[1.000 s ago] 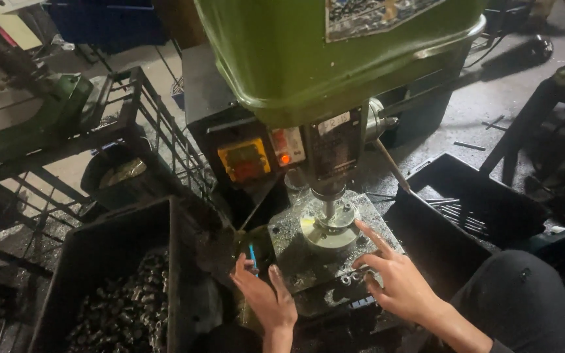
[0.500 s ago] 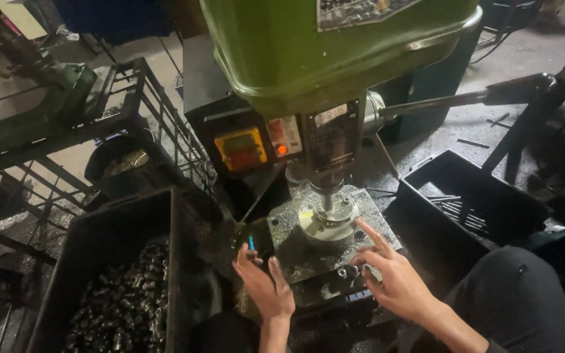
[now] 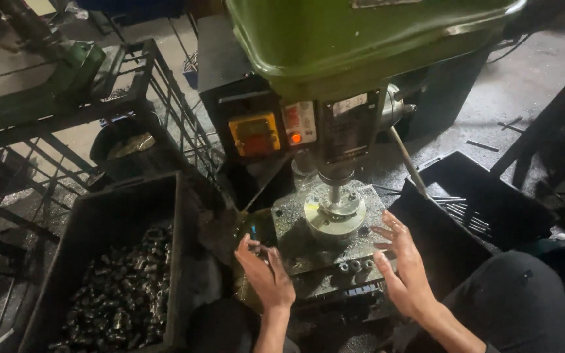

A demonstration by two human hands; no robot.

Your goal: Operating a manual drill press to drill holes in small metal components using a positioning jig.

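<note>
Left hand point(image 3: 266, 274) rests at the left edge of the oily grey steel table point(image 3: 308, 245) of the green drill press point(image 3: 361, 39), fingers curled around a small blue-tipped tool point(image 3: 254, 233). Right hand point(image 3: 403, 265) hovers spread and empty just right of the round silvery metal fixture point(image 3: 333, 212) under the spindle, apparently keeping clear. Black plastic crate of small dark metal parts point(image 3: 122, 294) sits within left reach.

A round metal fixture point(image 3: 334, 214) sits on the grey drill table point(image 3: 299, 245), under the spindle. Small silver nuts point(image 3: 354, 266) line the table's near edge.
</note>
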